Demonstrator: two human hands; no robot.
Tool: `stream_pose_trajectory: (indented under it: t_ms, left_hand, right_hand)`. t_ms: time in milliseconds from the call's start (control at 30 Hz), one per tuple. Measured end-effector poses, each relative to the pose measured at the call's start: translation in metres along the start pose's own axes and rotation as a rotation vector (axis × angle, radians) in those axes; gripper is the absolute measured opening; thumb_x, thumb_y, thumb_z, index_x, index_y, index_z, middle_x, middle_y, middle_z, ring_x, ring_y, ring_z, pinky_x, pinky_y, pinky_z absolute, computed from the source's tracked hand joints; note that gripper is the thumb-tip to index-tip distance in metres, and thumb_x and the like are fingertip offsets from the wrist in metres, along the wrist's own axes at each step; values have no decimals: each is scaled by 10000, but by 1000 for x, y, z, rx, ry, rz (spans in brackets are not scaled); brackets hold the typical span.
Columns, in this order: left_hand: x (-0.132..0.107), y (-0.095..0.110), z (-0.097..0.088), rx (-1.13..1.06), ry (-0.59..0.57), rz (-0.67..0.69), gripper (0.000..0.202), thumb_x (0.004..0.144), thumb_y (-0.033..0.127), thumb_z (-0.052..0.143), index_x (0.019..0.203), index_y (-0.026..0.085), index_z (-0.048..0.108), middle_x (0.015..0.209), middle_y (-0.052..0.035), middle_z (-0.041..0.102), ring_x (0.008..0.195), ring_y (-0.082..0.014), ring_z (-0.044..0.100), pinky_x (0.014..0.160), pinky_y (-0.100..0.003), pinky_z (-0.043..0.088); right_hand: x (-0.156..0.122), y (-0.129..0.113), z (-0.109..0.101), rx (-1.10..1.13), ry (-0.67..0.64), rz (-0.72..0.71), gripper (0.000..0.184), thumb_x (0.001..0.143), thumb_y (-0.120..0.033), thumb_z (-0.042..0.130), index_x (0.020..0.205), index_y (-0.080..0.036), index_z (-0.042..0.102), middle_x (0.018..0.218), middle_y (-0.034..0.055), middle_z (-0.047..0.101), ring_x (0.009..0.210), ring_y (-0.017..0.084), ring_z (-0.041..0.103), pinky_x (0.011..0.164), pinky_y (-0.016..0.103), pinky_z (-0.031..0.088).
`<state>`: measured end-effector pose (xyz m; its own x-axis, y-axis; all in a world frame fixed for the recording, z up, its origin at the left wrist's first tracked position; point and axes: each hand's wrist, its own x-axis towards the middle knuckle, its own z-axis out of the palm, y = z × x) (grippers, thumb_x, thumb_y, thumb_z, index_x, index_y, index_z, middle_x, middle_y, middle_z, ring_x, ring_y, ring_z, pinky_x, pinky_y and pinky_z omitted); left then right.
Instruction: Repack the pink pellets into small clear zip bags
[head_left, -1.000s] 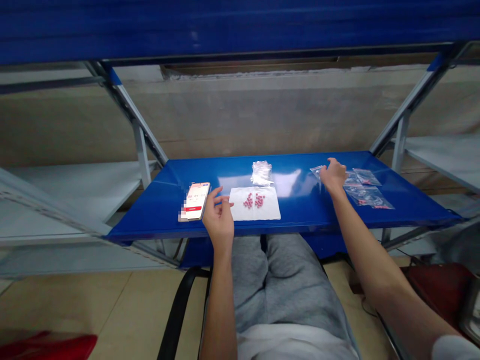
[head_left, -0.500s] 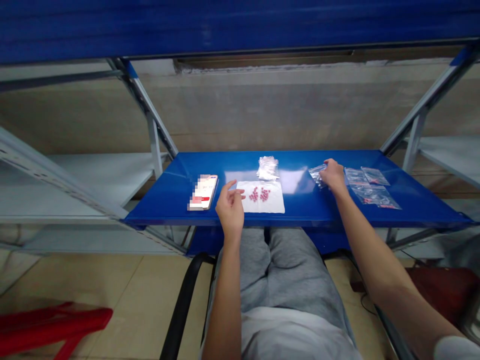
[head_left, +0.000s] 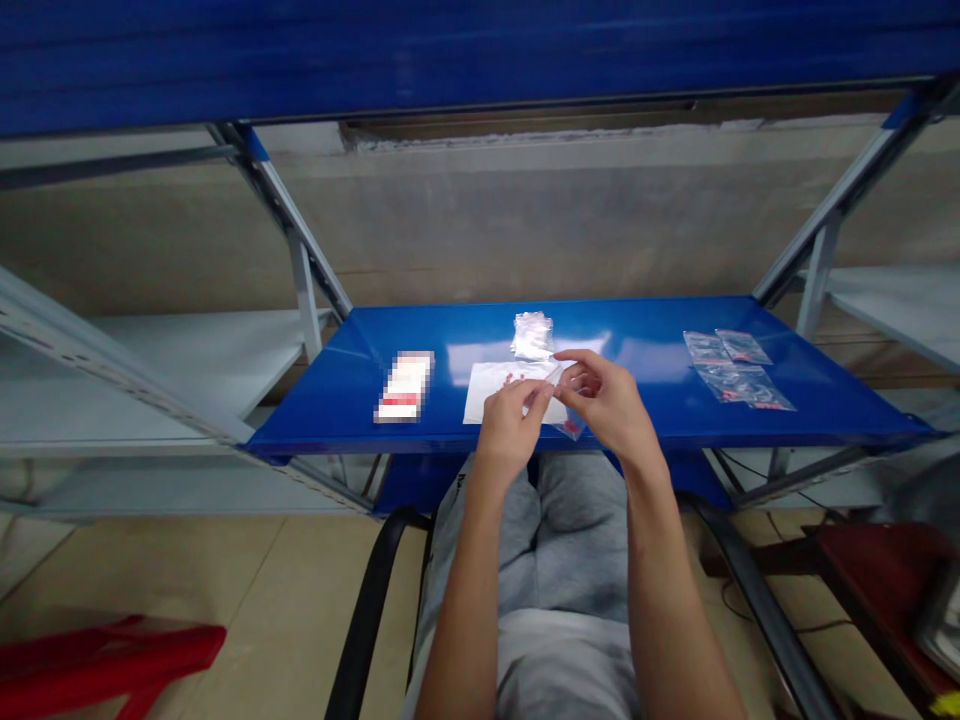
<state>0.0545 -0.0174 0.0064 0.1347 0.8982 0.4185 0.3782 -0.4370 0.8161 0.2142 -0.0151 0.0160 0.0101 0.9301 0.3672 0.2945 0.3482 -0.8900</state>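
- Phone (head_left: pixel 403 386) lies well left, its screen blurred.
- We find the left hand (head_left: pixel 510 425) pinching a clear zip bag (head_left: pixel 570 428) above a white paper sheet (head_left: pixel 504 378).
- The right hand (head_left: pixel 606 398) pinches the bag's other side; a slipped pinch could drop it onto the pink tablets (head_left: pixel 511 377) and scatter them.
- Other clear bags (head_left: pixel 735 368) lie far right.

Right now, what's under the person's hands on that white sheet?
The white paper sheet shows a few pink tablets near its top edge; the left hand, right hand and small clear bag they hold hide the rest from view.
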Motion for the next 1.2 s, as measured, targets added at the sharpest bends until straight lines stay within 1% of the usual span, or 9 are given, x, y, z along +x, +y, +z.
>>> stream_pose_trajectory:
  t_ms: [100,300,433,567,667,733,900,1033,1200]
  left_hand:
    - [-2,-3,-6,46,-26,-21,197,950,279,615,911,226,801,841,-40,793,764,-195,723,751,-293,568]
    - [-4,-11,-14,49,15,-19,162,916,288,657,947,230,806,935,-41,811,734,-174,716,724,-280,566]
    - [-2,-14,-14,14,46,-84,156,904,285,660,884,218,800,826,-38,798,706,-181,723,719,-290,571]
    - [1,-18,-14,-142,87,-211,166,881,322,684,861,195,790,762,-44,781,683,-189,731,650,-282,574]
    - [2,-22,-12,-253,144,-274,186,849,344,710,869,171,774,760,-54,768,663,-182,717,538,-247,542]
    - [2,-22,-9,-329,165,-299,216,822,365,734,871,156,760,759,-58,759,640,-173,704,497,-236,534]
    - [1,-12,-3,-459,150,-325,291,757,382,800,911,144,732,730,-39,727,607,-156,689,523,-251,583]
    - [0,-5,-2,-420,120,-307,253,755,265,775,979,168,708,709,-6,709,577,-137,677,522,-225,561]
    - [-1,-5,0,-349,73,-246,284,742,208,787,1011,191,695,725,15,707,654,-138,706,618,-226,580]
  right_hand:
    - [-1,0,3,-78,-30,-14,316,816,-261,662,1127,-222,704,816,8,703,721,178,653,690,311,514]
    - [-1,3,5,-195,-66,-54,233,823,-217,626,1031,-228,729,777,13,715,729,193,674,732,332,526]
    - [-1,5,7,-212,-58,-51,305,806,-230,679,1109,-247,710,886,31,737,807,219,688,780,366,542]
    - [-3,2,5,-348,175,-113,409,785,-304,753,1185,-253,683,1165,115,698,1092,319,645,903,459,520]
    - [-4,-3,4,-415,367,-73,255,820,-369,723,1037,-237,706,1103,129,681,1058,331,629,892,470,506]
    - [-4,-5,5,-323,313,-22,168,877,-388,655,895,-227,696,940,94,705,901,278,657,826,418,507]
    - [-2,-10,12,109,-119,141,315,892,-499,647,789,-203,682,720,39,727,673,196,670,661,316,503]
    - [-1,-10,14,241,-179,259,377,797,-552,754,775,-185,668,716,49,744,646,194,704,591,284,519]
    - [-2,-6,10,206,-178,344,349,783,-504,769,767,-174,654,667,50,732,644,200,740,457,206,410]
